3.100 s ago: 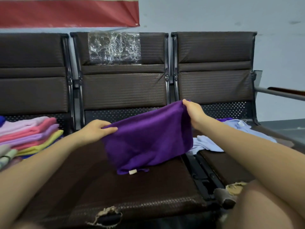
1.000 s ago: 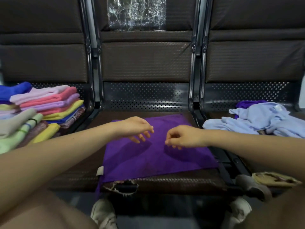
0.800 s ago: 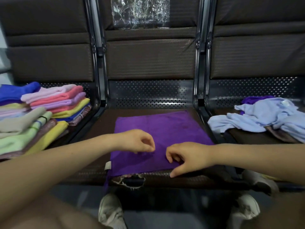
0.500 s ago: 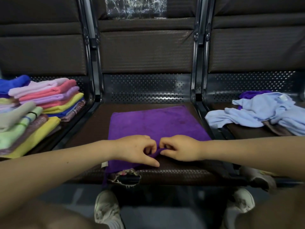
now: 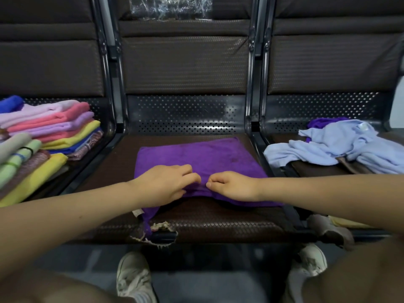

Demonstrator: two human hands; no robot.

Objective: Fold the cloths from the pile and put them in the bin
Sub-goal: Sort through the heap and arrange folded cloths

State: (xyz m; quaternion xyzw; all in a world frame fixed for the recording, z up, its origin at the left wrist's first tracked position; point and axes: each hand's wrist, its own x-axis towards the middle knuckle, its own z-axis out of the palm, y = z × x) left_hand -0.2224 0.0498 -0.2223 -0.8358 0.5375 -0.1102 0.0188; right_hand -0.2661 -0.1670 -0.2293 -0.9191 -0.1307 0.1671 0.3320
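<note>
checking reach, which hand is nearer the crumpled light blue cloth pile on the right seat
Right. The right hand pinches the purple cloth beside the crumpled light blue cloth pile; the left hand lies farther away.

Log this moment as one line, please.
step: folding | purple cloth flat on middle seat | left hand, right hand pinch near edge, mid-cloth

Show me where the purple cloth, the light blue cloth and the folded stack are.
purple cloth (image 5: 196, 154), head view, flat upper middle.
light blue cloth (image 5: 341, 145), head view, crumpled middle.
folded stack (image 5: 65, 125), head view, front folds.
</note>
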